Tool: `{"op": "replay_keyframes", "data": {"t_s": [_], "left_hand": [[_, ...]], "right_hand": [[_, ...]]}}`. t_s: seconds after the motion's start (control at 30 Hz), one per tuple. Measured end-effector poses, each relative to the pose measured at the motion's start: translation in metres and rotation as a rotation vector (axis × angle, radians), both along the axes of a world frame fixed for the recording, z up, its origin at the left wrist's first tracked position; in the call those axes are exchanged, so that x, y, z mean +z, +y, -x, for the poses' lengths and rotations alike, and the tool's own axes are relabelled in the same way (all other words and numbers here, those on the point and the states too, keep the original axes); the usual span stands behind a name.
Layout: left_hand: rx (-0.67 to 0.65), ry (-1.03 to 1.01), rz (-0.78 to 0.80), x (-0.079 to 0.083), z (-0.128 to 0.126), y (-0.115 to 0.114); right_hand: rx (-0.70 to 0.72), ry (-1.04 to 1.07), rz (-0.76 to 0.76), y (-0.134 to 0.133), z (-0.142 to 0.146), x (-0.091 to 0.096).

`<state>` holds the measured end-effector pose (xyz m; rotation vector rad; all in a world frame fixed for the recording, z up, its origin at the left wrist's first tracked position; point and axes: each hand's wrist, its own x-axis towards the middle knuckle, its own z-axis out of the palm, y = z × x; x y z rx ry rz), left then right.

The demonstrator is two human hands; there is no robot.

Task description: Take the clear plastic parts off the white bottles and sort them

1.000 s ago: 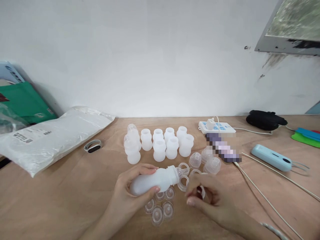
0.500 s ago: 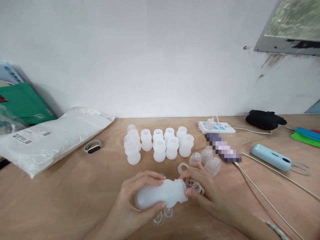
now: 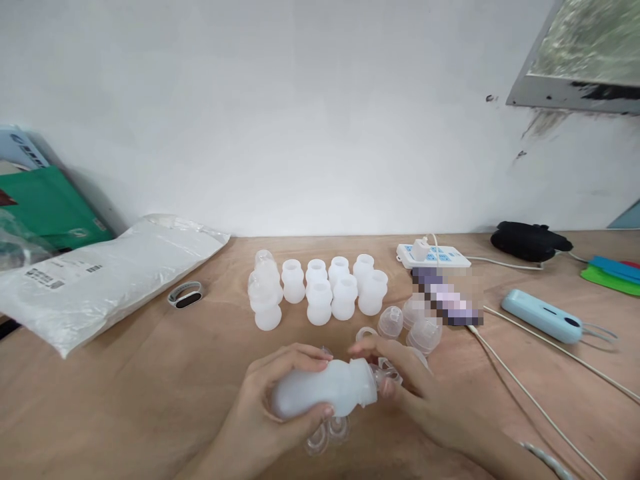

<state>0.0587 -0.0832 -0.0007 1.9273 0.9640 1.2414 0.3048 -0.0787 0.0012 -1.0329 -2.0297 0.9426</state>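
My left hand [image 3: 273, 407] is wrapped round a white translucent bottle [image 3: 325, 388] lying on its side above the wooden table [image 3: 150, 393]. My right hand [image 3: 420, 397] pinches a small clear part [image 3: 386, 372] right at the bottle's mouth. Clear round caps [image 3: 327, 432] lie under the bottle. A clear ring [image 3: 367, 333] and clear domed caps [image 3: 424, 333] lie just behind my hands. Several white bottles [image 3: 320, 288] stand upright in a group farther back.
A white plastic bag [image 3: 100, 277] and green folders [image 3: 47, 213] lie at the left, a wristband [image 3: 185, 294] beside them. A power strip [image 3: 434, 254], a black pouch [image 3: 527, 241], a light-blue device [image 3: 543, 315] and white cables [image 3: 530, 393] are at the right.
My right hand has come from apart up to the bottle's mouth with the clear part. The bottle has shifted slightly right and toward me in my left hand.
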Motion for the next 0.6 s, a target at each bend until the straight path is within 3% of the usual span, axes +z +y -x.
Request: {"op": "replay_keyframes", "data": {"t_s": [0.1,0.33,0.5,0.6], "left_hand": [[-0.008,-0.012,0.021,-0.0022,0.0014,0.0013],[-0.183,-0.066,0.148,0.0033,0.0046,0.0041],[-0.184,0.099,0.004,0.0055,0.0048,0.0006],[-0.150,0.118,-0.038,0.0025,0.0058,-0.0004]], "right_hand": [[0.050,0.027,-0.010,0.0002,-0.0002,0.0008],[-0.066,0.028,-0.116,-0.0017,0.0035,0.0028],[-0.147,-0.043,-0.083,0.0004,0.0017,0.0009],[-0.084,-0.012,-0.008,0.0018,-0.0001,-0.0002]]}}
